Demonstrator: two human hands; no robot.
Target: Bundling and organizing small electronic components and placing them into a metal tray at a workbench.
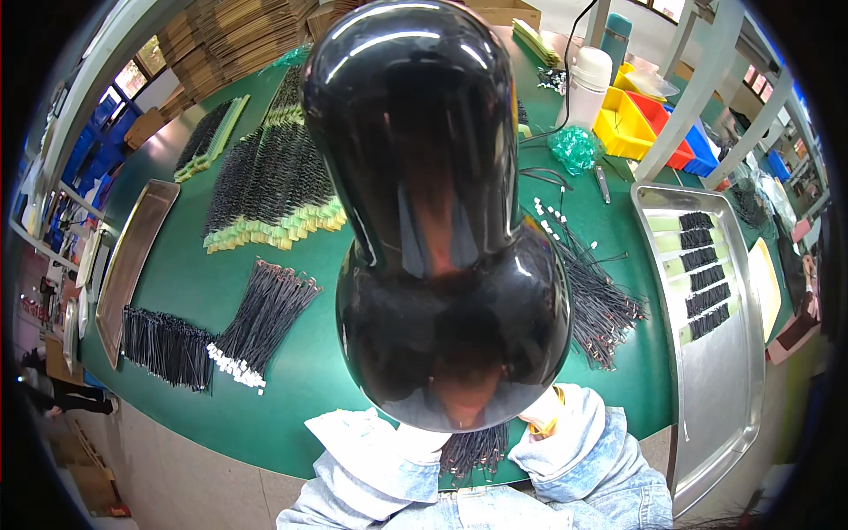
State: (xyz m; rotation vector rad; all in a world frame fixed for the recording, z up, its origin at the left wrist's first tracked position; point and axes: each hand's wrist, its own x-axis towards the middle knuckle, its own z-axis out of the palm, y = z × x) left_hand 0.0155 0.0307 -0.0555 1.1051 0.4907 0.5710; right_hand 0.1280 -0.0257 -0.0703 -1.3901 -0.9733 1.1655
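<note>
A large glossy black rounded object (pixel 424 336) fills the middle of the view and covers most of both hands. From the lower edge come my forearms in light blue denim sleeves. My left hand is tucked behind the black object, with only its sleeve cuff (pixel 415 446) plain to see. Beside the object's lower right rim a small part of my right hand (pixel 541 412) shows, a yellow band at its wrist; its fingers are hidden. Between the two cuffs lies a bundle of thin black cables (pixel 475 455) at the table's front edge. Whether either hand touches it I cannot tell.
On the green table (pixel 305 406) lie white-ended cable bundles (pixel 265 318), black cables (pixel 168 349) and rows of black coils (pixel 274 177) at left. Loose cables (pixel 601 300) lie right, beside a metal tray (pixel 715 380). Behind stand colored bins (pixel 623 124) and a white bottle (pixel 586 88).
</note>
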